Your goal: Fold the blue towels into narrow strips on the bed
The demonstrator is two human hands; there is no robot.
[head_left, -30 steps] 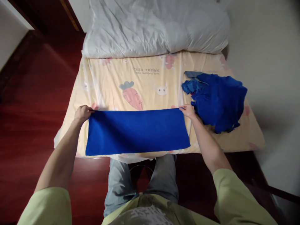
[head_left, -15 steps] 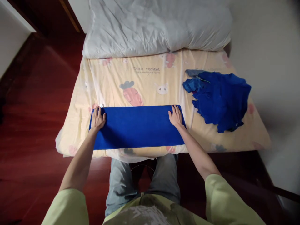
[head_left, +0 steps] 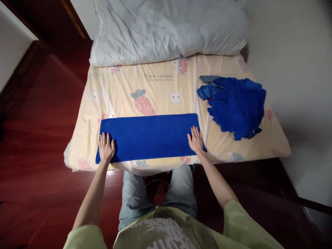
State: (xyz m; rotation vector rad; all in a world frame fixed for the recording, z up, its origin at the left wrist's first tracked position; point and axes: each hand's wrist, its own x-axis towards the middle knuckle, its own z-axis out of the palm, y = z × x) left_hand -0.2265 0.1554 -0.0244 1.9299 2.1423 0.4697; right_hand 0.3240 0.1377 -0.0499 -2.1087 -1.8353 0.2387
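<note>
A flat blue cloth (head_left: 151,136), a long rectangle, lies spread near the front edge of the bed. My left hand (head_left: 106,146) rests palm down on its left end, fingers stretched forward. On the right end, my right hand (head_left: 196,139) lies flat too, with the thumb spread from the fingers. Neither hand grips the cloth. To the right sits a crumpled heap of blue cloths (head_left: 237,105), with a greyish piece sticking out at its upper left; no hand touches it.
The bed (head_left: 121,91) has a pale yellow cover printed with carrots and rabbits. Across its far side lies a thick white quilt (head_left: 166,31). A grey wall (head_left: 295,86) stands at the right, and dark red flooring (head_left: 44,131) runs along the left.
Both hands have slid toward me over the cloth, from its far edge to nearer its middle and front. The cloth looks smooth in both frames. The view has shifted slightly.
</note>
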